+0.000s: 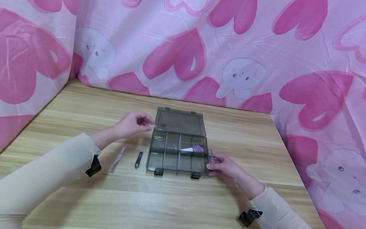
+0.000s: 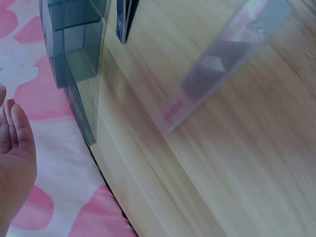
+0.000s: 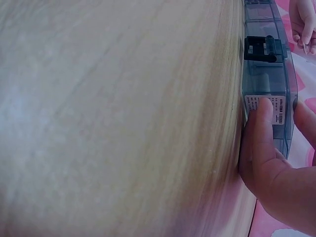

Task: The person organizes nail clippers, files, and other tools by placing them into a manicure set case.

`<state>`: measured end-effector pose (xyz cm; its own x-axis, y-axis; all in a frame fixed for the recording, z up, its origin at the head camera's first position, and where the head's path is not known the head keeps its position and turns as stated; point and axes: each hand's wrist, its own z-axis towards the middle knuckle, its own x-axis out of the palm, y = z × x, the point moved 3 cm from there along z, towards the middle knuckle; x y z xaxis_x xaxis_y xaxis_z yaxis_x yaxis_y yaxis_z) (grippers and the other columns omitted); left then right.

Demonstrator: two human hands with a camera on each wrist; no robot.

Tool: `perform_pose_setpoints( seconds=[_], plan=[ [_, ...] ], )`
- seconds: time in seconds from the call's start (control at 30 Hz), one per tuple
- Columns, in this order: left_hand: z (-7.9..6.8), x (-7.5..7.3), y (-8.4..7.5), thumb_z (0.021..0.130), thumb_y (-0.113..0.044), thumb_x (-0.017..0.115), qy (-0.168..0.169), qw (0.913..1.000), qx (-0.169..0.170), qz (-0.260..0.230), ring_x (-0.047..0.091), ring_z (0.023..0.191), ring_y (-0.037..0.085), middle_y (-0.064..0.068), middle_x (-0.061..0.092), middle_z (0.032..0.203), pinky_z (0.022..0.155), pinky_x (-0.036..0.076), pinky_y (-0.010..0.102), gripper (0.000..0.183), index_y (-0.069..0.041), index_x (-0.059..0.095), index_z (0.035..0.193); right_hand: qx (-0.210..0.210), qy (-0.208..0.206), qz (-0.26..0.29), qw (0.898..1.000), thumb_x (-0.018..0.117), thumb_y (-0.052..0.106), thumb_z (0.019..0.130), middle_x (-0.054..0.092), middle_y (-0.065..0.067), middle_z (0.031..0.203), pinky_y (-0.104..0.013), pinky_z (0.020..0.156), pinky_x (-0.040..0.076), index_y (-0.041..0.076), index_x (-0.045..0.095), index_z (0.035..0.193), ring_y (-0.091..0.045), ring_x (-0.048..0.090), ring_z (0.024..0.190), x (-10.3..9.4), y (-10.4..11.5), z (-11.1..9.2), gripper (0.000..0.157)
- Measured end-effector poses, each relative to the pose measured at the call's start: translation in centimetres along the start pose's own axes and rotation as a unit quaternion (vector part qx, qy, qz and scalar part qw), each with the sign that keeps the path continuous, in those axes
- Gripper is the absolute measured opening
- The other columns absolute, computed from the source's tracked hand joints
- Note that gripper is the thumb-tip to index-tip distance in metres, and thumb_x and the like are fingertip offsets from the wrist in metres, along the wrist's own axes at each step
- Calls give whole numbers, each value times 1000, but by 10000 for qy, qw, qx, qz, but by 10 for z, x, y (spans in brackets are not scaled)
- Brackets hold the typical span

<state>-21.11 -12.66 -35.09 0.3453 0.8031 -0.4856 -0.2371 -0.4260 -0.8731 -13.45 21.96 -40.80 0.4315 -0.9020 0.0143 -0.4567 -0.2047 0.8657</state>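
A smoky clear compartment box (image 1: pixel 178 152) lies on the table, its lid (image 1: pixel 181 122) folded back away from me. Inside, across the right compartments, lies a nail polish bottle (image 1: pixel 197 149) with purple glass and a white cap. My right hand (image 1: pixel 226 167) grips the box's right side, the thumb by a white barcode label (image 3: pixel 279 109). At the lid's left edge, my left hand (image 1: pixel 134 124) pinches a small whitish clear piece (image 1: pixel 153 126); its kind cannot be made out. Left of the box are a nail clipper (image 1: pixel 138 159) and a flat nail file (image 1: pixel 117 160).
The wood-grain table (image 1: pixel 143 203) ends at the back and left against a pink heart-print curtain (image 1: pixel 177 57), which also hangs on the right. Two black latches (image 1: pixel 195 175) stick out from the box's front edge.
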Motion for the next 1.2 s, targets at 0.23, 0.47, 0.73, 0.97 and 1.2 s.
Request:
perform_pose_setpoints(
  seconds=[0.23, 0.47, 0.73, 0.97, 1.2],
  plan=[
    [6, 12, -6, 81, 0, 67, 204, 9997, 64, -81, 58, 78, 12, 13, 67, 92, 73, 51, 18, 22, 3, 65, 103, -10, 15, -29, 10000, 54, -4, 87, 56, -1, 92, -26, 76, 56, -14, 14, 142, -8, 60, 80, 0, 0, 0, 69],
    [11, 26, -11, 81, 0, 66, 421, 9988, 236, -76, 59, 79, 12, 13, 67, 93, 73, 52, 20, 19, 1, 66, 100, 28, -25, -18, 10000, 55, -4, 87, 56, -2, 94, -28, 78, 56, -13, 12, 143, -8, 61, 81, 0, 1, 0, 71],
    [17, 39, -14, 82, 1, 66, 605, 9974, 382, -93, 61, 82, 13, 15, 67, 96, 75, 53, 23, 19, 3, 65, 100, -27, 57, 14, 10000, 56, -4, 87, 57, 0, 91, -26, 74, 56, -14, 14, 142, -6, 59, 78, 1, 0, -1, 70],
    [20, 50, -18, 82, 1, 66, 737, 9966, 331, -172, 60, 81, 12, 13, 68, 95, 75, 53, 23, 18, 2, 66, 99, -23, 80, 30, 10000, 58, -2, 86, 56, 0, 89, -26, 74, 56, -14, 15, 142, -6, 59, 76, 1, -1, -1, 72],
    [23, 61, -19, 83, 0, 65, 921, 9953, 272, -118, 59, 80, 11, 11, 67, 94, 75, 53, 24, 16, 0, 66, 99, -20, 77, 45, 10000, 60, 0, 86, 55, 0, 88, -26, 74, 56, -14, 15, 143, -6, 58, 76, 1, 0, -2, 73]
  ],
)
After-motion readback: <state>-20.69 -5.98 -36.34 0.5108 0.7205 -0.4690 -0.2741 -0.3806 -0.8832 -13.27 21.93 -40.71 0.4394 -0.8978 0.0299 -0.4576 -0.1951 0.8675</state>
